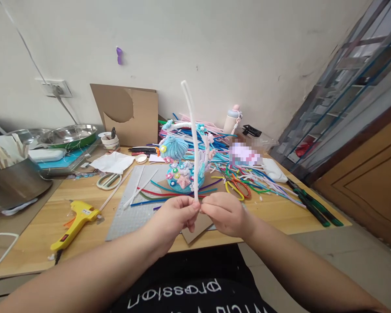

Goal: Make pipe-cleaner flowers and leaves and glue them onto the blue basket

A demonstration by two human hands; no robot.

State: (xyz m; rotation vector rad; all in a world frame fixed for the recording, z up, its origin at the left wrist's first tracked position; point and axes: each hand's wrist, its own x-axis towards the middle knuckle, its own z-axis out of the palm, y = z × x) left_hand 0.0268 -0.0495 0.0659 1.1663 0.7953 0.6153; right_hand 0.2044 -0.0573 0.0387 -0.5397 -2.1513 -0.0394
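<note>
A white pipe cleaner [194, 143] stands nearly upright in front of me, its top bent a little to the left. My left hand [179, 213] pinches its lower end between thumb and fingers. Right beside it, my right hand [226, 213] is closed at that same lower end, fingertips touching the left ones. Behind the stem sits a pipe-cleaner ornament [183, 181] with a blue base, small flowers, a pink starfish, a blue shell [174, 148] and a curved arch [207, 145]. The pipe cleaner covers part of it.
A yellow glue gun [80, 219] lies at left, near scissors [109, 181] and a cutting mat [122, 217]. Coloured pipe cleaners [220, 139] are heaped behind the ornament. Green-handled pliers [316, 206] rest at right. A cardboard sheet [145, 117] leans on the wall; a metal pot [16, 184] holds sticks.
</note>
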